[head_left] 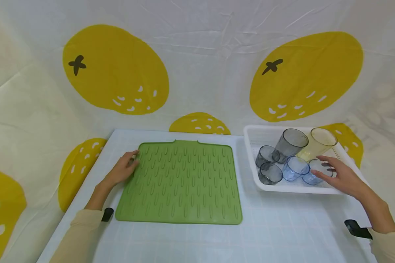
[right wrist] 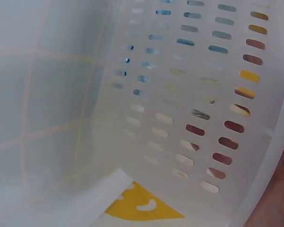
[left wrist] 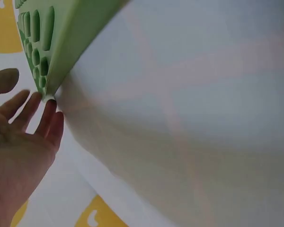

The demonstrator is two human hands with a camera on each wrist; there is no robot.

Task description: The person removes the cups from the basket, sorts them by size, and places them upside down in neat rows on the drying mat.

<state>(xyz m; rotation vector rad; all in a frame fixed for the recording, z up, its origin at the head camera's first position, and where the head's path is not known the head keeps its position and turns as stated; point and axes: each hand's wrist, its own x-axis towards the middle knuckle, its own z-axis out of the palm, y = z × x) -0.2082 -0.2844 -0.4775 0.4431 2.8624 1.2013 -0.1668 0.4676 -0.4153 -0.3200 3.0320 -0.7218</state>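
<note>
A green ridged mat (head_left: 181, 182) lies flat on the table. My left hand (head_left: 123, 168) is at its upper left edge, fingers loosely bent; in the left wrist view the fingertips of that hand (left wrist: 26, 137) touch or nearly touch the mat's edge (left wrist: 61, 52). My right hand (head_left: 343, 176) is over the right side of a white basket (head_left: 299, 189), its thumb and fingers spread around the rim of a small blue glass (head_left: 311, 179); firm contact cannot be told. In the right wrist view the slotted basket wall (right wrist: 180, 85) hides most of the hand (right wrist: 279, 203).
The basket also holds another blue glass (head_left: 295, 170), two small grey glasses (head_left: 270, 173), a tall grey glass (head_left: 289, 144) and a tall yellow glass (head_left: 319, 144). A white cloth with yellow fruit shapes (head_left: 197, 73) hangs behind the table (head_left: 184, 243).
</note>
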